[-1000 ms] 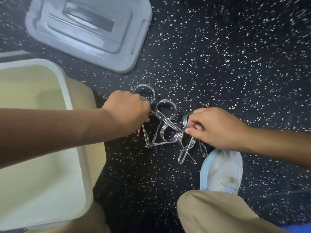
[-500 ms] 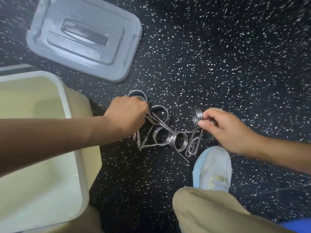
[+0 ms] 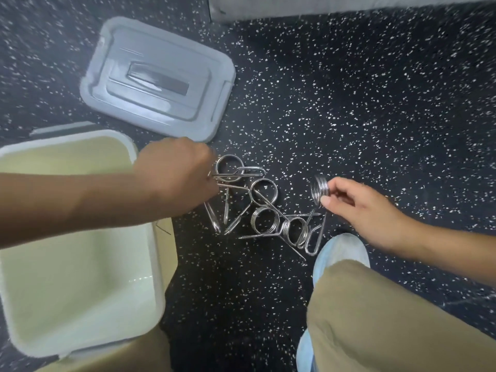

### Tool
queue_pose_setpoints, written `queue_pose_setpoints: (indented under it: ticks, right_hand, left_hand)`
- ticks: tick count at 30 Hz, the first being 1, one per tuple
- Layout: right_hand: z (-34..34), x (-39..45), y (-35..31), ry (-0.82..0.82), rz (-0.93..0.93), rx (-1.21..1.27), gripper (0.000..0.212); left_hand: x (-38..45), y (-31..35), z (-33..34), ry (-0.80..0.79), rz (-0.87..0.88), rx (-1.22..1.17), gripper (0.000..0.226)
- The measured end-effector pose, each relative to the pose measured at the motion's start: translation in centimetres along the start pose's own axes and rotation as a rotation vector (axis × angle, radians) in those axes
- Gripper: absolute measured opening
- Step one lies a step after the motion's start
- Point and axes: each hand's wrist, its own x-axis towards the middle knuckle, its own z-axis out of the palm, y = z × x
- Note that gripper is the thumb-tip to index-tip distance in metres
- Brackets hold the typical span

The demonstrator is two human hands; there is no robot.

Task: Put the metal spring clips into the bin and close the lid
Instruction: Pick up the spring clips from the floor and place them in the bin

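Note:
Several shiny metal spring clips (image 3: 264, 220) lie tangled on the dark speckled floor. My left hand (image 3: 177, 175) is closed around the handles of clips at the left end of the pile. My right hand (image 3: 359, 208) pinches the coil of one spring clip (image 3: 319, 190), whose long loop hangs down to the floor. The pale open bin (image 3: 150, 264) stands at the lower left and looks bare inside. Its grey lid (image 3: 158, 79) lies flat on the floor beyond the bin.
My right leg in tan trousers (image 3: 389, 323) and a light blue shoe (image 3: 341, 251) sit just below the clips. A pale ledge or wall base (image 3: 335, 6) runs along the top edge. My left leg (image 3: 107, 358) is under the bin.
My right hand has lifted its clip's coil higher and to the right, away from the pile. My left hand has drawn its clips slightly left toward the bin. The camera has tilted up.

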Motion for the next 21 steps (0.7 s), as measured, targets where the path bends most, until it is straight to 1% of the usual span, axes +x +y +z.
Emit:
queue_pose_setpoints:
  ticks: [3, 5, 8, 14, 18, 19, 20, 21]
  right_hand:
    - [0.6, 0.1, -1.4, 0.005, 0.017, 0.080, 0.014]
    - [0.9, 0.2, -2.2, 0.006, 0.042, 0.129, 0.017]
    - [1.2, 0.3, -3.2, -0.019, 0.067, 0.181, 0.017]
    - [2.2, 0.0, -5.7, -0.042, 0.063, 0.298, 0.019]
    - [3.2, 0.1, -7.0, -0.081, 0.087, 0.413, 0.029]
    - [3.5, 0.2, -7.5, -0.078, 0.093, 0.434, 0.035]
    - [3.8, 0.2, -8.0, -0.085, 0.088, 0.456, 0.048]
    - [4.1, 0.2, -8.5, -0.087, 0.087, 0.462, 0.066]
  left_hand:
    - [-2.6, -1.3, -1.5, 0.015, -0.001, 0.013, 0.027]
    - [-4.4, -2.0, -2.2, 0.022, 0.003, 0.035, 0.027]
    - [-7.5, -2.8, -3.2, 0.042, -0.023, 0.057, 0.026]
    - [-12.7, -4.8, -4.0, 0.087, -0.120, -0.031, 0.023]
    - [-15.3, -6.1, -2.8, 0.100, -0.247, -0.118, 0.020]
    - [-15.7, -6.5, -2.1, 0.101, -0.292, -0.138, 0.020]
    - [-16.1, -6.8, -1.3, 0.101, -0.339, -0.157, 0.020]
    - [-16.4, -7.1, -0.5, 0.094, -0.389, -0.181, 0.022]
